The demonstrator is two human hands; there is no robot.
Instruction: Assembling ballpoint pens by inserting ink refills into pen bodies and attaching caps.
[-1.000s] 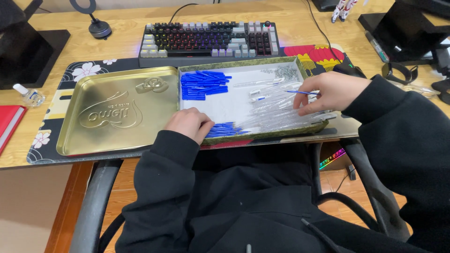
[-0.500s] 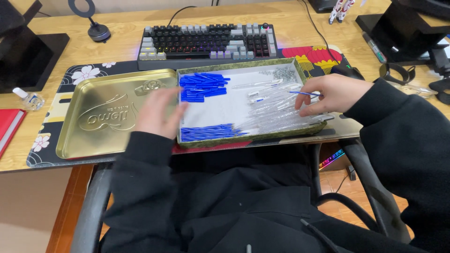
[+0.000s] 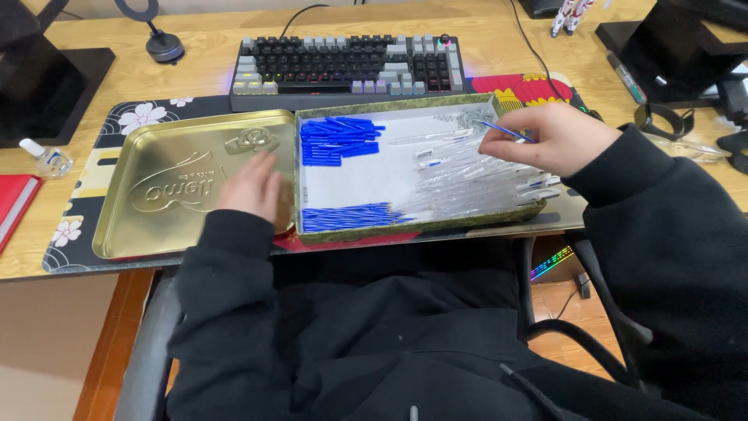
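The left hand point(image 3: 251, 185) is now laid open on the gold lid point(image 3: 167, 183); a blue refill point(image 3: 506, 131) is pinched by the right hand point(image 3: 549, 139) above the tin point(image 3: 421, 226) on the wooden desk point(image 3: 195, 47).

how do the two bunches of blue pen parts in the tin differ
The upper bunch of blue pen parts lies near the tin's far edge, loosely heaped, its pieces skewed. The lower bunch of blue pen parts lies along the near edge, flatter, its pieces lined up in a thin row. Both are the same blue and lie left of the clear pen barrels.
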